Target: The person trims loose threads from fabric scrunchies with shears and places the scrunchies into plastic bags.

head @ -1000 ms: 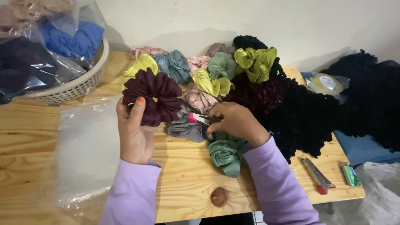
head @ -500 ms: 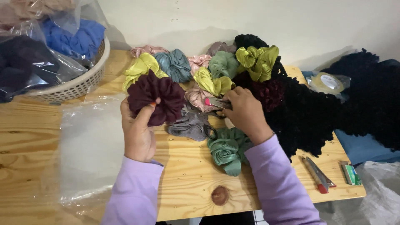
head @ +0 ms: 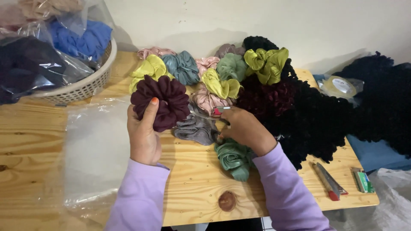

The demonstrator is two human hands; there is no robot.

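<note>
My left hand (head: pixel 143 132) grips a dark maroon scrunchie (head: pixel 165 100) and holds it up above the wooden table (head: pixel 192 192). Its thumb presses on the front of the fabric. My right hand (head: pixel 244 128) is closed on a small tool with a pink handle (head: pixel 219 111), over a grey scrunchie (head: pixel 195 128). A green scrunchie (head: pixel 234 158) lies under my right wrist. Behind them sits a heap of scrunchies in yellow-green (head: pixel 150 68), teal (head: pixel 184 66), pink (head: pixel 207 100) and olive (head: pixel 267 64).
A woven basket (head: pixel 85 85) with bagged fabric stands at the back left. A clear plastic bag (head: pixel 92 149) lies flat on the left. Black scrunchies (head: pixel 321 119) pile up at the right, with a tape roll (head: pixel 340 85), a utility knife (head: pixel 329 182) and a small green object (head: pixel 363 179).
My left hand has shifted the maroon scrunchie slightly down and left. My right hand with the pink-handled tool has moved a little down and away from the scrunchie.
</note>
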